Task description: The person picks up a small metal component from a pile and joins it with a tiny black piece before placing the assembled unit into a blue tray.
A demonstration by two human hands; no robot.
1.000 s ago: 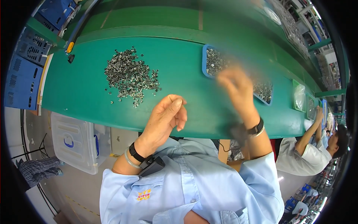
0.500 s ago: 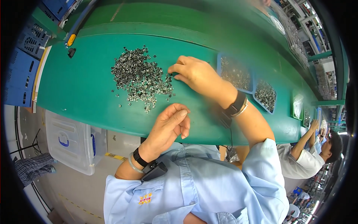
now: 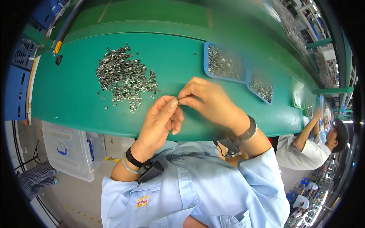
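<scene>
Over the front part of the green work surface [image 3: 76, 117], my two hands meet fingertip to fingertip. My left hand [image 3: 157, 119] has its thumb and forefinger pinched together. My right hand [image 3: 207, 98] pinches at the same spot from the other side. Whatever sits between the fingertips is too small and hidden to name. Beyond and left of the hands lies a loose pile of small black and silver metal parts [image 3: 121, 76]. To the right, a blue tray [image 3: 205, 60] holds similar small silver parts.
A second blue tray [image 3: 262, 99] of small parts adjoins the first. At the far left lie a yellow-tipped tool [image 3: 57, 47] and a small black piece [image 3: 58, 59]. Below the table edge stands a clear plastic box [image 3: 68, 152]. A co-worker [image 3: 304, 148] sits at the right.
My right hand has come back from the pile's right edge to meet my left hand. The left fingers have closed to a pinch. The whole view has shifted slightly.
</scene>
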